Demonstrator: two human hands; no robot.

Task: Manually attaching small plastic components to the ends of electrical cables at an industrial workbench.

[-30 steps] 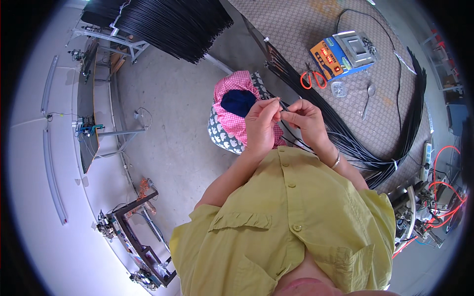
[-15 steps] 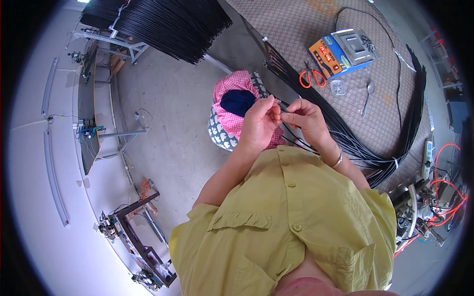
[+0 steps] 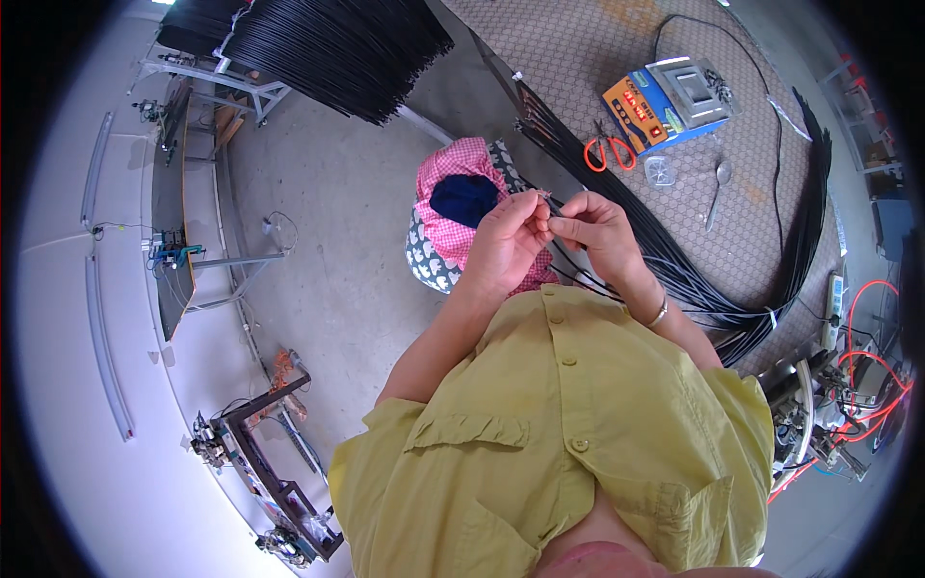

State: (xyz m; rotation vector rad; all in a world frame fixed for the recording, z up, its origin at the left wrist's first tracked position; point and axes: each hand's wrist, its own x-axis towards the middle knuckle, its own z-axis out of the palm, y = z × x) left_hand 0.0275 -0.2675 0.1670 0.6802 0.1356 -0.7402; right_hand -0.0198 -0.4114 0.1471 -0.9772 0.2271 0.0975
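My left hand (image 3: 512, 234) and my right hand (image 3: 595, 229) meet above my lap, fingertips almost touching. Between thumb and finger, the right one pinches a black cable (image 3: 554, 202), whose thin, reddish wire ends (image 3: 544, 195) stick out at the top. Closed in a pinch, the left fingers are at those wire ends; how firmly they grip is hidden. More black cables (image 3: 586, 277) run below the right hand toward a long bundle (image 3: 665, 252) on the table. Beneath the hands lie pink checked cloth (image 3: 451, 154) and a dark blue cloth piece (image 3: 462, 199).
On the patterned table (image 3: 568, 48) stand a blue and orange box-shaped device (image 3: 670, 104) with a metal top, orange-handled scissors (image 3: 609, 152), a small clear dish (image 3: 659, 171) and a spoon (image 3: 718, 193). A rack of black cables (image 3: 328, 48) is at the far left.
My left fingertips have shifted slightly up and right along the cable end, and the wire ends show more clearly. The right hand stays almost in place.
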